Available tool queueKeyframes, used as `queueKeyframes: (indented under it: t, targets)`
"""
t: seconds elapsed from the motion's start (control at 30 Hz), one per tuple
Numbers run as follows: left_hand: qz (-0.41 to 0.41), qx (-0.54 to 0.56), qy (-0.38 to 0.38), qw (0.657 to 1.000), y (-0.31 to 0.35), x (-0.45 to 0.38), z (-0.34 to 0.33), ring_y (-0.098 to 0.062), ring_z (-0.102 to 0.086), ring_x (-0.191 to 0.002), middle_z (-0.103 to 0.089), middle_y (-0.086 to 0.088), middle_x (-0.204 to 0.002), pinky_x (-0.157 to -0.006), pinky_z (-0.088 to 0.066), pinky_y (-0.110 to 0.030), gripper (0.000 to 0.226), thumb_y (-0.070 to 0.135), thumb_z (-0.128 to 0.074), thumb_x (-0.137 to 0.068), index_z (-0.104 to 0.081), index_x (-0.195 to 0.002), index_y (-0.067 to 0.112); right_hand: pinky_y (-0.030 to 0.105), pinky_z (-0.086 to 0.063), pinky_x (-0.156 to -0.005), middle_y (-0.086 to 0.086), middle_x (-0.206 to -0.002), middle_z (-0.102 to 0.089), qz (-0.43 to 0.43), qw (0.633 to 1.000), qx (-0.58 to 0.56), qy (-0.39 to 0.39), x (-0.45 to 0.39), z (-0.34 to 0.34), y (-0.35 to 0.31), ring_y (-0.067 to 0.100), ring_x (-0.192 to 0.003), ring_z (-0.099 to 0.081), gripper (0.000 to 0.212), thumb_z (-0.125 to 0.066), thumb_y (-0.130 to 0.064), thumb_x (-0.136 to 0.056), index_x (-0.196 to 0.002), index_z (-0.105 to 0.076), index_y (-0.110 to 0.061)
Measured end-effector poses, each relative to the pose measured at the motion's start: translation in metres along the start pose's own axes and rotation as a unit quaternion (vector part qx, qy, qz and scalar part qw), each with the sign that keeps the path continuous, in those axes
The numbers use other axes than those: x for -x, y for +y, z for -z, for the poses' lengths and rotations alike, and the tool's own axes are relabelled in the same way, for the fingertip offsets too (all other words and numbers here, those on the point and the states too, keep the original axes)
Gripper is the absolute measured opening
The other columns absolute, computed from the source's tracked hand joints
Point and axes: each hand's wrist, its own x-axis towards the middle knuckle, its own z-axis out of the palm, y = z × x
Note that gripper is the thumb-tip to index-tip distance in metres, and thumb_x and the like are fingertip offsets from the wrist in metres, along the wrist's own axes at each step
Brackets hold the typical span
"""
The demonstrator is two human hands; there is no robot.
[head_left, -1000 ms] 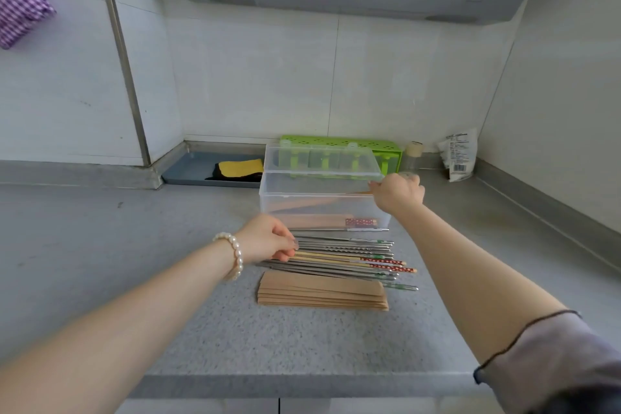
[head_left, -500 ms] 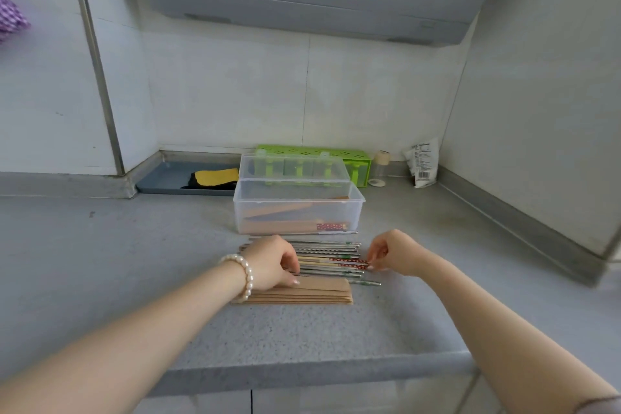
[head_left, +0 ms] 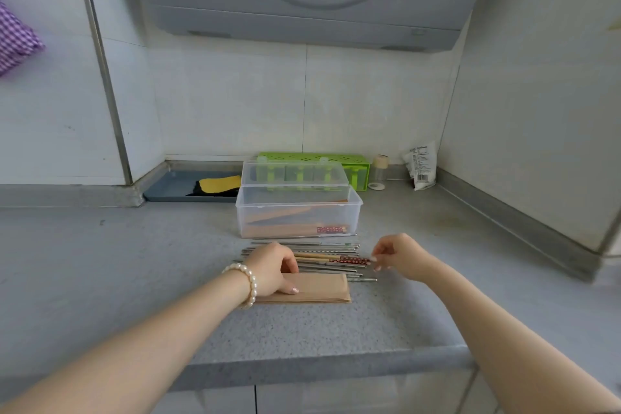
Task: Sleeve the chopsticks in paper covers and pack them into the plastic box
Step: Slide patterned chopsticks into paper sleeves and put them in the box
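Brown paper covers [head_left: 316, 289] under curled left hand [head_left: 274, 267], right hand [head_left: 401, 257] pinching red dotted chopstick [head_left: 353, 260] tip

hands [head_left: 272, 267]: 2 | plastic box [head_left: 299, 212]: 1 | green rack [head_left: 349, 163]: 1 | jar [head_left: 379, 173]: 1 | tray [head_left: 174, 190]: 1

A single head-worn wide-angle view looks forward and down from close above the surface [head_left: 100, 279], facing the tiled corner at twelve o'clock; forearms enter from five and seven.
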Motion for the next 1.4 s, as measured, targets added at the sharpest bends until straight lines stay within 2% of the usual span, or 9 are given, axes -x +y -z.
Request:
queueKeyframes:
  t: [0.13,0.27,0.4,0.5,0.67,0.77,1.07,1.17,1.4]
  targets:
    - [-0.011,0.005,0.018,1.000,0.001,0.001,0.002,-0.010,-0.057,-0.084,-0.059,0.008,-0.090,-0.078,-0.048,-0.022,0.020,0.025,-0.077,-0.072,-0.066,-0.087,0.019,0.015,-0.041,-0.048,0.004,-0.067,-0.067,0.001,0.981,-0.190,0.045,0.014,0.017,-0.008,0.008,-0.053,-0.055,0.011,-0.057,0.000,-0.088,-0.081,-0.063,-0.007]
    - [-0.014,0.033,0.000,0.999,0.003,0.003,0.008,-0.010,-0.056,-0.075,-0.057,0.010,-0.076,-0.069,-0.047,-0.021,0.014,0.023,-0.072,-0.078,-0.058,-0.075,0.021,0.029,-0.036,-0.056,0.006,-0.062,-0.049,0.007,0.896,-0.445,0.011,0.025,0.021,-0.015,0.017,-0.054,-0.043,0.029,-0.042,0.009,-0.092,-0.101,-0.064,-0.008]
    - [0.002,0.144,-0.073,0.987,0.007,0.007,0.020,-0.009,-0.066,-0.063,-0.069,0.006,-0.069,-0.060,-0.049,-0.018,0.012,0.018,-0.057,-0.090,-0.049,-0.081,0.016,0.027,-0.031,-0.051,0.006,-0.058,-0.043,0.022,0.839,-0.543,-0.027,0.037,0.020,-0.034,0.017,-0.051,-0.035,0.037,-0.030,0.006,-0.093,-0.106,-0.063,-0.005]
    - [0.016,0.257,-0.104,0.961,0.010,0.012,0.032,-0.014,-0.069,-0.064,-0.072,0.001,-0.080,-0.067,-0.054,-0.025,0.001,0.010,-0.051,-0.093,-0.051,-0.093,0.011,0.028,-0.037,-0.053,0.008,-0.058,-0.046,0.044,0.829,-0.557,0.002,0.043,0.020,-0.049,0.020,-0.053,-0.040,0.034,-0.030,0.003,-0.093,-0.092,-0.064,0.000]
    - [0.044,0.383,-0.115,0.915,0.014,0.021,0.043,-0.016,-0.068,-0.060,-0.069,-0.009,-0.089,-0.059,-0.056,-0.028,0.021,-0.003,-0.049,-0.090,-0.049,-0.110,0.002,0.029,-0.051,-0.066,0.011,-0.071,-0.066,0.111,0.860,-0.497,0.011,0.048,0.025,-0.065,0.026,-0.069,-0.066,0.023,-0.053,-0.022,-0.081,-0.090,-0.064,-0.005]
    - [0.056,0.430,-0.125,0.893,0.019,0.026,0.044,-0.019,-0.067,-0.056,-0.068,-0.012,-0.081,-0.055,-0.055,-0.028,0.023,-0.004,-0.054,-0.087,-0.048,-0.108,0.001,0.026,-0.055,-0.068,0.007,-0.078,-0.074,0.150,0.897,-0.414,0.044,0.052,0.025,-0.074,0.020,-0.073,-0.070,0.024,-0.074,-0.003,-0.072,-0.093,-0.062,-0.006]
    - [0.041,0.481,-0.175,0.858,0.038,0.035,0.043,-0.022,-0.069,-0.061,-0.071,-0.013,-0.079,-0.062,-0.058,-0.030,0.031,-0.005,-0.055,-0.086,-0.046,-0.115,0.002,0.022,-0.057,-0.062,0.003,-0.066,-0.065,0.184,0.915,-0.342,0.109,0.063,0.010,-0.109,0.006,-0.058,-0.065,0.034,-0.076,0.015,-0.062,-0.077,-0.060,-0.011]
    - [0.016,0.522,-0.174,0.835,0.048,0.036,0.046,-0.019,-0.068,-0.064,-0.070,-0.012,-0.081,-0.061,-0.057,-0.029,0.015,0.009,-0.050,-0.093,-0.052,-0.107,0.006,0.022,-0.056,-0.060,0.000,-0.061,-0.065,0.190,0.911,-0.346,0.119,0.065,0.004,-0.114,0.007,-0.057,-0.065,0.033,-0.074,0.017,-0.063,-0.076,-0.059,-0.009]
    - [0.021,0.579,-0.202,0.790,0.046,0.033,0.046,-0.008,-0.044,-0.052,-0.052,-0.001,-0.067,-0.045,-0.040,-0.018,0.044,0.040,-0.045,-0.091,-0.060,-0.106,0.002,0.020,-0.054,-0.057,-0.001,-0.059,-0.069,0.201,0.891,-0.393,0.101,0.067,-0.001,-0.118,0.009,-0.059,-0.067,0.024,-0.070,0.015,-0.070,-0.076,-0.060,-0.006]
